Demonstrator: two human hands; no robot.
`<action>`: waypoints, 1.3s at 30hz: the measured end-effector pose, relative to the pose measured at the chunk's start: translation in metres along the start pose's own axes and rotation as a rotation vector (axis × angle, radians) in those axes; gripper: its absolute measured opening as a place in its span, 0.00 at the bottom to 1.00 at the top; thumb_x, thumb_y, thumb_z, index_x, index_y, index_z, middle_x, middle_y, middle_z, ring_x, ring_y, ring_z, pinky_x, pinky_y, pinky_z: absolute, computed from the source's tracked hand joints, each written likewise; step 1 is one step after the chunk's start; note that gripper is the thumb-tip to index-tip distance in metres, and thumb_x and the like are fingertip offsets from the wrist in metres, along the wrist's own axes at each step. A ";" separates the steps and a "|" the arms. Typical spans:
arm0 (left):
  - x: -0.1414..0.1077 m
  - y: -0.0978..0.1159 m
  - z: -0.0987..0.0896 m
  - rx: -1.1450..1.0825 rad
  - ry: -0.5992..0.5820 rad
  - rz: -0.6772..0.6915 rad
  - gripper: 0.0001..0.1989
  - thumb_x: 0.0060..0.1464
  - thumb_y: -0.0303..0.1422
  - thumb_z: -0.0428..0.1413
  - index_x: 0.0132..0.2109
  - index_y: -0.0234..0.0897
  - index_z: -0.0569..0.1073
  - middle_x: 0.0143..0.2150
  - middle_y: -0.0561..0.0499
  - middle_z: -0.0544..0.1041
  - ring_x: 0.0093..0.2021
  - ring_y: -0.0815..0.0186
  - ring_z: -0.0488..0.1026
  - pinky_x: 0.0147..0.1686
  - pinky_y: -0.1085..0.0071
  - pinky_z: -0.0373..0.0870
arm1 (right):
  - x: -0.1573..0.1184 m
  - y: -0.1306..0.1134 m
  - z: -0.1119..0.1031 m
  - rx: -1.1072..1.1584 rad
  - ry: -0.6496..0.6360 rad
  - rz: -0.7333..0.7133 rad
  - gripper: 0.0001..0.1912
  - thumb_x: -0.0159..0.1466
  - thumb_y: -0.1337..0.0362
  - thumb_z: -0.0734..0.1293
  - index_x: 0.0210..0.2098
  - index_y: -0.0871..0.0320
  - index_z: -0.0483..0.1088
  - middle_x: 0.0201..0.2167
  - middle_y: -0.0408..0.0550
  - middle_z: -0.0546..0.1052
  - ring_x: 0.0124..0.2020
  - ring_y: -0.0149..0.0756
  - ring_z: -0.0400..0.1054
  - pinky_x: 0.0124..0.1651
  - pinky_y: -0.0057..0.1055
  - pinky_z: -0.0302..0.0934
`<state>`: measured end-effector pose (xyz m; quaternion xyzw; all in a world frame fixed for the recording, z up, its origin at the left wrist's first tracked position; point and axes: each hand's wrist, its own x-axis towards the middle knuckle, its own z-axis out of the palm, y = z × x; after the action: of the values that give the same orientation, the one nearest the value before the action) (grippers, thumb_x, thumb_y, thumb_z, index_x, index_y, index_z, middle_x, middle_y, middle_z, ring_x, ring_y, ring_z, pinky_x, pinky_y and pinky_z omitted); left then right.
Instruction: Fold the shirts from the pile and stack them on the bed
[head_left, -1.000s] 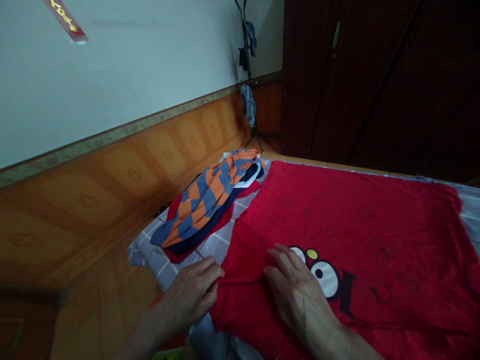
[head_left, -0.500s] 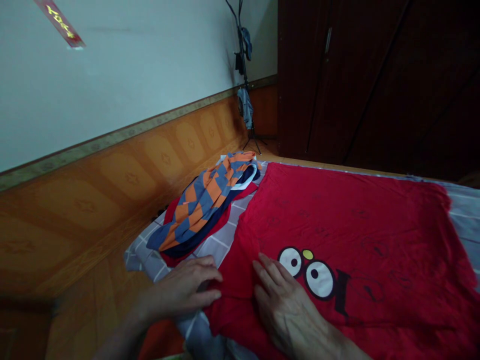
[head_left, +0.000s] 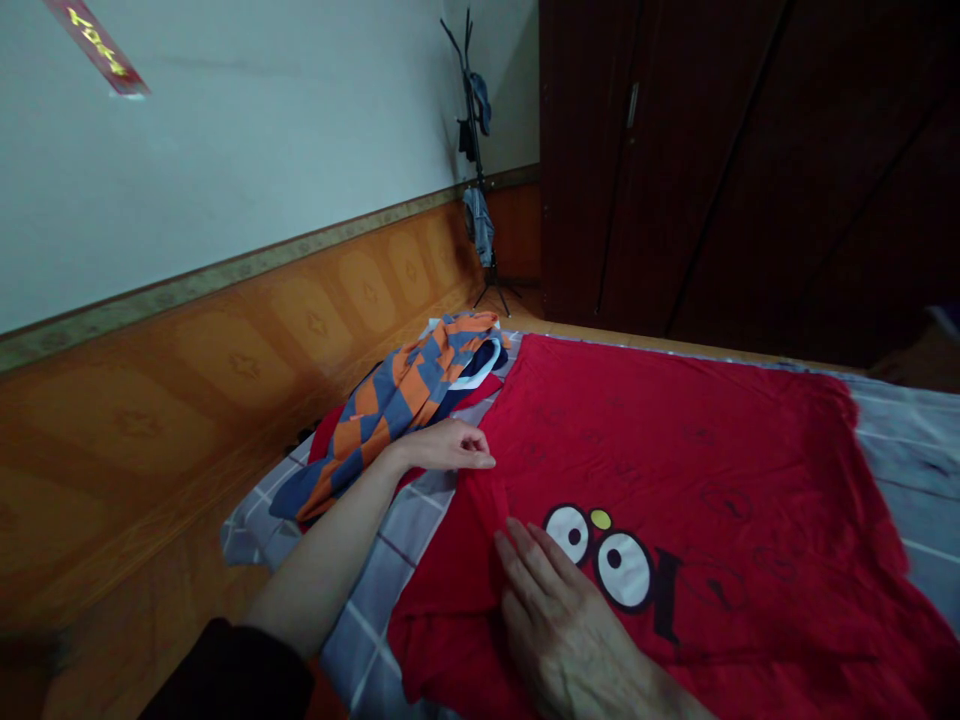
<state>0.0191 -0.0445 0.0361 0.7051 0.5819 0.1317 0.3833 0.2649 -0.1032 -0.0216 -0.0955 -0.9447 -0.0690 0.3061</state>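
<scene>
A red T-shirt (head_left: 675, 430) with a cartoon face of two round white eyes and a yellow spot lies spread on a grey checked sheet (head_left: 375, 610). At the shirt's left edge, my left hand (head_left: 454, 445) is closed, with curled fingers and its fingertips on the red cloth. My right hand (head_left: 559, 620) rests flat on the shirt, fingers stretched out beside the printed eyes. Behind my left forearm lies a heap of clothes, topped by an orange and grey checked garment (head_left: 409, 385).
A black coat stand (head_left: 478, 160) with things hung on it stands in the far corner. Dark wardrobe doors (head_left: 675, 180) rise behind the bed. To the left are a wall with orange panels (head_left: 247, 360) and a wooden floor.
My left hand has moved up and away from the shirt's near left part to its left edge farther off. My right hand stays flat on the shirt. The view has shifted slightly.
</scene>
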 end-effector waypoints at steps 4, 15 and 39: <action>-0.002 -0.014 -0.006 -0.192 -0.115 -0.032 0.12 0.51 0.39 0.57 0.33 0.34 0.70 0.24 0.57 0.68 0.19 0.76 0.62 0.19 0.79 0.58 | 0.001 0.002 0.004 -0.023 0.011 0.020 0.06 0.59 0.67 0.63 0.31 0.60 0.71 0.49 0.56 0.73 0.58 0.49 0.57 0.61 0.44 0.49; 0.006 -0.021 0.009 -0.044 0.107 -0.040 0.08 0.52 0.35 0.55 0.30 0.34 0.68 0.20 0.60 0.64 0.18 0.75 0.59 0.18 0.79 0.53 | 0.003 0.004 -0.006 0.191 -0.171 0.140 0.06 0.57 0.69 0.63 0.33 0.57 0.72 0.52 0.51 0.73 0.59 0.46 0.59 0.60 0.39 0.54; -0.069 0.015 0.079 0.691 0.220 0.183 0.38 0.63 0.44 0.46 0.68 0.33 0.34 0.70 0.35 0.40 0.69 0.53 0.35 0.64 0.50 0.48 | 0.004 -0.002 -0.016 0.372 0.005 0.137 0.07 0.61 0.72 0.60 0.35 0.60 0.70 0.40 0.51 0.75 0.49 0.39 0.64 0.57 0.36 0.56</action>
<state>0.0600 -0.1395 0.0112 0.8237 0.5641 0.0362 0.0446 0.2702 -0.1073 -0.0061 -0.1010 -0.9317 0.1275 0.3247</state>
